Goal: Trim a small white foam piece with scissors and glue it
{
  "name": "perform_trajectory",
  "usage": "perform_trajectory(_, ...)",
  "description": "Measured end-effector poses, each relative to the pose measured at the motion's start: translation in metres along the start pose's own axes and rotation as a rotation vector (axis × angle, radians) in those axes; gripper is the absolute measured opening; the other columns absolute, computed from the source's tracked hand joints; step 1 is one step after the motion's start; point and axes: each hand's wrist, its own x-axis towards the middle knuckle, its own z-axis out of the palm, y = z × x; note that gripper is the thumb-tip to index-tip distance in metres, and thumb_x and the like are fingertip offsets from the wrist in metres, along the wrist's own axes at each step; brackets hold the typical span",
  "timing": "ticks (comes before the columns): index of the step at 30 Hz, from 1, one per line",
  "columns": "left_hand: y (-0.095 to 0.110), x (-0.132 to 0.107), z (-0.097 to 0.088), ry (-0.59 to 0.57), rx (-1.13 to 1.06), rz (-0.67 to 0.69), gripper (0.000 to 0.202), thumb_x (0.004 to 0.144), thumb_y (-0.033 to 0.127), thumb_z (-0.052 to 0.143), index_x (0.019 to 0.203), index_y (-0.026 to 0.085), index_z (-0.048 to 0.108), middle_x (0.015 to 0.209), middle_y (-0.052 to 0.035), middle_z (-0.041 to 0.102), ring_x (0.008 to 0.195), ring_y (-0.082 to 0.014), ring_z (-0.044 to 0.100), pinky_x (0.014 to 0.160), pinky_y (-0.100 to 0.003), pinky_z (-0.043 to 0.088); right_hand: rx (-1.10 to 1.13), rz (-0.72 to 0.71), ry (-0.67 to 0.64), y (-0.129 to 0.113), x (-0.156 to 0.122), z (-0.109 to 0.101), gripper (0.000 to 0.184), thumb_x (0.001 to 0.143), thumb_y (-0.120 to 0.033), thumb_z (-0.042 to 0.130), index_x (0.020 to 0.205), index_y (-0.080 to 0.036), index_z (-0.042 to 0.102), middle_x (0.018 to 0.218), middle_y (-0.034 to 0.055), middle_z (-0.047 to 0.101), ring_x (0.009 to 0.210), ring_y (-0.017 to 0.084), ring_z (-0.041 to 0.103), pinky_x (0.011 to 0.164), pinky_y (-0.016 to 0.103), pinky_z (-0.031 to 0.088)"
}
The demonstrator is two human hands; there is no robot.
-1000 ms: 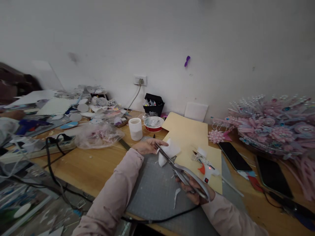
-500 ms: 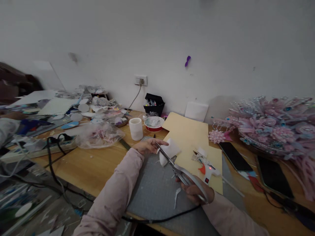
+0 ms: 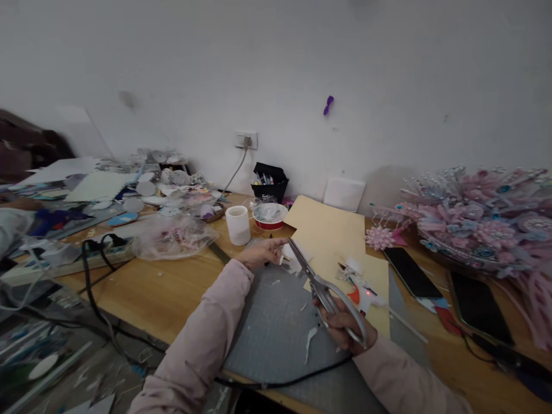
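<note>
Left hand [image 3: 261,253]: pinching white fabric-like piece [image 3: 290,253] above far end of grey cutting mat [image 3: 267,328].
Right hand [image 3: 344,325]: clasping silver scissors [image 3: 316,280] by handles.
Blades: steeper than a second ago; probably between snips.

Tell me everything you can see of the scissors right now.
The scissors are silver-grey, with slim, pointed blades that look like metal and long, curved handles; what looks like a coiled spring sits between the handles. The right hand grips the handles above the grey mat. The blades slant up and away to the left and look closed or nearly so. Their tips end close to the left hand; whether they touch it can't be told.
</note>
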Motion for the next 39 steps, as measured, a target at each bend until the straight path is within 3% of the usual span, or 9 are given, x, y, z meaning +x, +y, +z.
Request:
perform_trajectory(5, -0.001, -0.001, -0.002, -0.123, 0.284, -0.193, 0.08, 0.046, 0.002, 0.066, 0.121, 0.015, 0.044, 0.055, 0.0067, 0.054, 0.051, -0.0073, 0.046, 0.049, -0.017, 0.032, 0.069, -0.014, 0.037, 0.002, 0.003, -0.004, 0.033, 0.057, -0.024, 0.067, 0.087, -0.015, 0.057, 0.05, -0.0093, 0.039, 0.025, -0.002, 0.023, 0.023, 0.012, 0.018)
perform_trajectory(10, -0.011, 0.002, -0.005, -0.145, 0.47, -0.224, 0.08, 0.047, 0.008, 0.068, 0.123, 0.015, 0.042, 0.046, 0.0071, 0.052, 0.048, -0.0097, 0.045, 0.046, -0.019, 0.029, 0.071, -0.015, 0.045, 0.005, 0.004, -0.007, 0.032, 0.056, -0.023, 0.068, 0.085, -0.015, 0.056, 0.051, -0.0095, 0.041, 0.025, -0.002, 0.024, 0.022, 0.012, 0.019)
perform_trajectory(22, -0.014, 0.005, -0.006, -0.153, 0.528, -0.24, 0.085, 0.045, 0.008, 0.07, 0.124, 0.012, 0.039, 0.051, 0.0063, 0.056, 0.05, -0.0096, 0.05, 0.046, -0.018, 0.031, 0.048, 0.02, 0.077, 0.002, 0.002, -0.002, 0.035, 0.055, -0.022, 0.068, 0.088, -0.015, 0.058, 0.05, -0.0096, 0.041, 0.024, -0.001, 0.026, 0.022, 0.012, 0.019)
perform_trajectory(29, -0.01, 0.005, -0.005, -0.089, 0.459, -0.22, 0.078, 0.047, 0.007, 0.066, 0.121, 0.012, 0.044, 0.051, 0.0055, 0.057, 0.051, -0.0104, 0.051, 0.049, -0.019, 0.034, 0.042, 0.008, 0.107, 0.002, 0.003, 0.0, 0.034, 0.054, -0.023, 0.069, 0.085, -0.015, 0.059, 0.051, -0.0088, 0.044, 0.024, -0.001, 0.028, 0.022, 0.012, 0.019)
perform_trajectory(33, -0.005, 0.007, -0.002, 0.07, 0.421, -0.126, 0.072, 0.049, 0.007, 0.062, 0.119, 0.015, 0.047, 0.054, 0.0056, 0.058, 0.052, -0.0087, 0.051, 0.053, -0.018, 0.035, 0.049, 0.01, 0.115, 0.0, 0.002, 0.0, 0.034, 0.056, -0.024, 0.068, 0.086, -0.015, 0.057, 0.05, -0.0095, 0.042, 0.025, -0.001, 0.028, 0.023, 0.012, 0.019)
perform_trajectory(39, 0.0, 0.009, 0.002, 0.57, 0.53, 0.14, 0.049, 0.055, 0.013, 0.061, 0.103, 0.01, 0.058, 0.057, 0.0047, 0.049, 0.05, -0.0076, 0.042, 0.05, -0.02, 0.031, 0.016, 0.029, 0.137, 0.002, 0.001, -0.001, 0.04, 0.053, -0.027, 0.069, 0.089, -0.015, 0.055, 0.052, -0.0096, 0.043, 0.024, -0.001, 0.026, 0.023, 0.013, 0.016)
